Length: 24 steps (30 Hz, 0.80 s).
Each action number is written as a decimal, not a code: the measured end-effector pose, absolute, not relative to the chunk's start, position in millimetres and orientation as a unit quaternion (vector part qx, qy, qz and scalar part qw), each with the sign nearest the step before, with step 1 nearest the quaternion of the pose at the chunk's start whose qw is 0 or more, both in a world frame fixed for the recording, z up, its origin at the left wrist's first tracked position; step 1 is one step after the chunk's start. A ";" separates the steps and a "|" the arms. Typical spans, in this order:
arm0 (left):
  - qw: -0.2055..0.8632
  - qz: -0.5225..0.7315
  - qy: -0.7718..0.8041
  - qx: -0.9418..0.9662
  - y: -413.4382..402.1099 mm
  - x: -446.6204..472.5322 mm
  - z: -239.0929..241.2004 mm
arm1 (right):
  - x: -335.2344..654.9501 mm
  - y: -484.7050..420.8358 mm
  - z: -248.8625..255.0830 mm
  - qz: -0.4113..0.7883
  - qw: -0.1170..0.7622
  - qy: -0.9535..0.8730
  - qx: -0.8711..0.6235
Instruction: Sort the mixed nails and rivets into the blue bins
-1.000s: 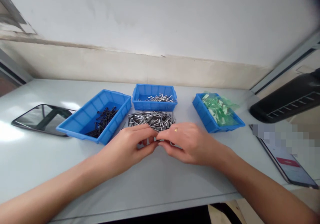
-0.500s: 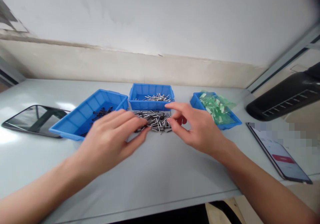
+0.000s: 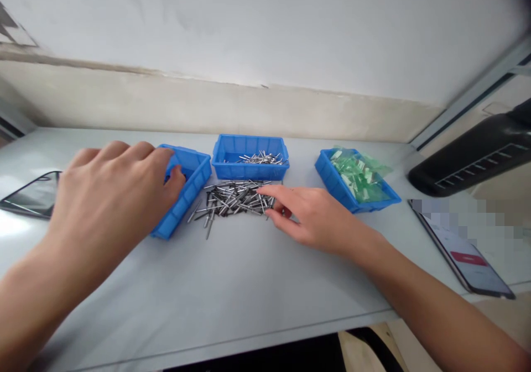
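Observation:
A loose pile of thin silver and black metal pins, rivet-like in shape, lies on the table. At its right edge is my right hand, thumb and index finger apart, with nothing visible between them. My left hand is over the left blue bin and covers much of it. Its thumb shows at the bin's far side, but the other fingertips are hidden, so whether it holds anything does not show. Behind the pile stands the middle blue bin, with silver pins inside, mostly toward the right.
On the right a blue bin holds green plastic packets. A black bottle and a phone with a lit screen lie farther right. A dark glossy flat object is at far left. The wall rises behind the table.
My left hand has moved left from the pile to over the left bin, uncovering the pile's left part. My right hand has shifted slightly left and down, staying beside the pile.

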<state>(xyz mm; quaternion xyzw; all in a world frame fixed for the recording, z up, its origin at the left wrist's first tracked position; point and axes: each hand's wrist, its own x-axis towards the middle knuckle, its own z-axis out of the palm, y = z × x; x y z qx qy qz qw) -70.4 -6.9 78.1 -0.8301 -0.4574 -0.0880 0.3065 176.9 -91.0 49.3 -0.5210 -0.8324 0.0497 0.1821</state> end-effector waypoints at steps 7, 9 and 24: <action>0.242 -0.096 -0.229 -0.938 -17.1 -57.1 51.3 | 176.6 -89.0 48.3 0.044 0.166 -0.834 -0.524; 0.234 -0.077 -0.204 -0.947 -19.0 -55.9 43.7 | 176.8 -88.9 48.1 0.039 0.167 -0.835 -0.523; 0.196 -0.095 -0.157 -0.963 -25.3 -43.8 29.3 | 175.1 -88.5 46.2 0.053 0.121 -0.848 -0.513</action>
